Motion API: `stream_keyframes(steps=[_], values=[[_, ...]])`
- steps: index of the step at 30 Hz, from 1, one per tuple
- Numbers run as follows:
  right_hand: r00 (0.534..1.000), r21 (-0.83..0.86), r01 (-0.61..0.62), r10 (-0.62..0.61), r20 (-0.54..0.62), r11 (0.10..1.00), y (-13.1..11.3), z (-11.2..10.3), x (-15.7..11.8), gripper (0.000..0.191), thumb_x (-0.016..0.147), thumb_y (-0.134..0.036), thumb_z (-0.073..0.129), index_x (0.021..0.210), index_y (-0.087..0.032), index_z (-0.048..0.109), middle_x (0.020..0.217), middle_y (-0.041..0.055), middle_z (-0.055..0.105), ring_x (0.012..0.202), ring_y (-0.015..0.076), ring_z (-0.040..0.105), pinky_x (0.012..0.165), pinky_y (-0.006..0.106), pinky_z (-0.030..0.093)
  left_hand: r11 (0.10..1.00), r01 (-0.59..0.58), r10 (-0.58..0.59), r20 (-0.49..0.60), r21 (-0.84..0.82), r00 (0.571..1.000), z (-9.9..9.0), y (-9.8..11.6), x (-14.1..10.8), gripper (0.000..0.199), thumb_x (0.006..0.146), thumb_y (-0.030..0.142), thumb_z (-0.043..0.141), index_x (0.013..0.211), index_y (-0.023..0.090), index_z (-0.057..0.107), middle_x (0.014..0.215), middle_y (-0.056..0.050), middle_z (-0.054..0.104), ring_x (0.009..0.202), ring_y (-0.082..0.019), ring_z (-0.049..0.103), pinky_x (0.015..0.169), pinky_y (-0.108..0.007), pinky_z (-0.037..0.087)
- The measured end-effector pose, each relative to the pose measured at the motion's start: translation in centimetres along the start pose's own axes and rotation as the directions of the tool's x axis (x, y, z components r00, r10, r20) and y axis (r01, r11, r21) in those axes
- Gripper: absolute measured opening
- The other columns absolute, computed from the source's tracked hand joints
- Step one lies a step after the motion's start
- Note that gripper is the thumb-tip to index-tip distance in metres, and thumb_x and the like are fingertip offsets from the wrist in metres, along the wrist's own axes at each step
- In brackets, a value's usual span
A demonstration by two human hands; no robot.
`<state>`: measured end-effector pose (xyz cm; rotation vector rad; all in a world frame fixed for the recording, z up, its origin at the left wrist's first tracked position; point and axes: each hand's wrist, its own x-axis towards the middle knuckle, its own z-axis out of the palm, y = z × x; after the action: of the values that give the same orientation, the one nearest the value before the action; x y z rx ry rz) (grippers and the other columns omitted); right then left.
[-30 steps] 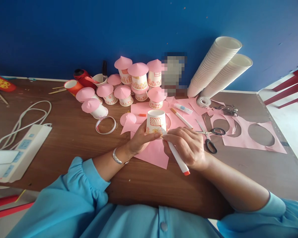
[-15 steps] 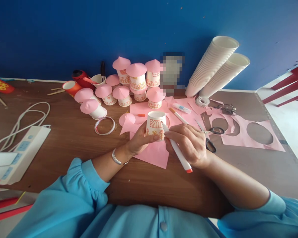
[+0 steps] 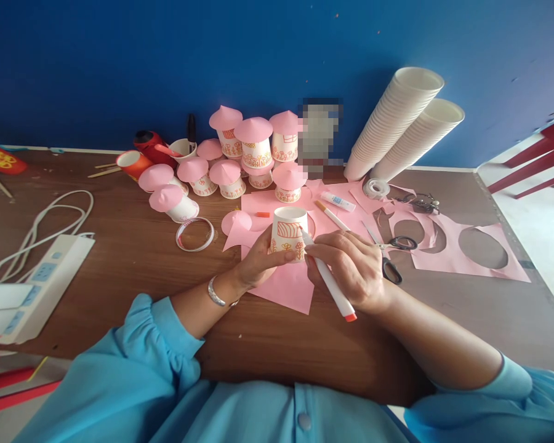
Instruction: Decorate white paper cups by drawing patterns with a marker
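A white paper cup [image 3: 290, 216] is gripped in my left hand [image 3: 261, 263], with the thumb across its lower front. Orange-red lines fill a rectangle on its side, and flowers are drawn below. My right hand [image 3: 348, 267] is closed around a white marker [image 3: 330, 283] with an orange-red end. The marker's tip is at the right edge of the striped rectangle; whether it touches is hard to make out. Under the cup lie pink paper sheets [image 3: 289, 289]. An orange-red marker cap [image 3: 263, 215] and a pink paper cone [image 3: 237, 222] rest just behind my left hand.
Several decorated cups with pink cone roofs [image 3: 253, 130] stand at the back. Tall stacks of cups [image 3: 392, 117] lean near the blue wall. Scissors [image 3: 391, 271], a glue stick [image 3: 338, 201], another marker [image 3: 331, 215] and cut paper [image 3: 482, 246] lie right. A power strip [image 3: 50, 286] sits left.
The marker tip and my right hand have shifted very slightly at the striped rectangle. My left hand keeps the cup in the same place.
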<state>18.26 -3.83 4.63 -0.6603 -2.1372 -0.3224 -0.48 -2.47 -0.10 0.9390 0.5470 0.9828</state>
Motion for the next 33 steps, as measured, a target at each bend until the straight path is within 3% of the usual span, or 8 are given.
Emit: stream_keyframes(steps=[11, 24, 33], values=[[0.999, -0.014, 0.006, -0.006, 0.038, 1.000, -0.34, 0.12, -0.26, 0.022, 0.084, -0.008, 0.065, 0.102, -0.016, 0.057, 0.077, 0.0024, 0.067, 0.065, 0.0147, 0.062, 0.056, 0.028, 0.047, 1.000, 0.015, -0.014, -0.065, 0.023, 0.998, 0.31, 0.44, -0.01, 0.029, 0.074, 0.033, 0.082, 0.092, 0.017, 0.066, 0.084, -0.002, 0.064, 0.081, -0.016, 0.059, 0.079, -0.032, 0.047], [1.000, -0.024, -0.016, 0.016, -0.016, 1.000, 0.10, -0.10, 0.06, 0.022, 0.086, -0.010, 0.064, 0.104, -0.019, 0.056, 0.078, 0.0021, 0.067, 0.064, 0.0144, 0.061, 0.056, 0.027, 0.049, 1.000, 0.003, -0.003, -0.008, 0.015, 1.000, 0.10, 0.34, -0.03, 0.031, 0.075, 0.034, 0.081, 0.097, 0.019, 0.065, 0.087, -0.002, 0.064, 0.083, -0.017, 0.059, 0.080, -0.033, 0.048], [1.000, -0.012, -0.026, 0.026, 0.016, 1.000, 0.22, -0.03, -0.28, 0.024, 0.088, -0.011, 0.063, 0.109, -0.019, 0.056, 0.083, 0.0030, 0.068, 0.069, 0.0150, 0.062, 0.060, 0.028, 0.051, 1.000, 0.015, -0.014, 0.026, -0.011, 1.000, 0.12, 0.15, -0.04, 0.032, 0.076, 0.033, 0.081, 0.098, 0.019, 0.064, 0.085, -0.001, 0.062, 0.079, -0.015, 0.057, 0.078, -0.032, 0.049]])
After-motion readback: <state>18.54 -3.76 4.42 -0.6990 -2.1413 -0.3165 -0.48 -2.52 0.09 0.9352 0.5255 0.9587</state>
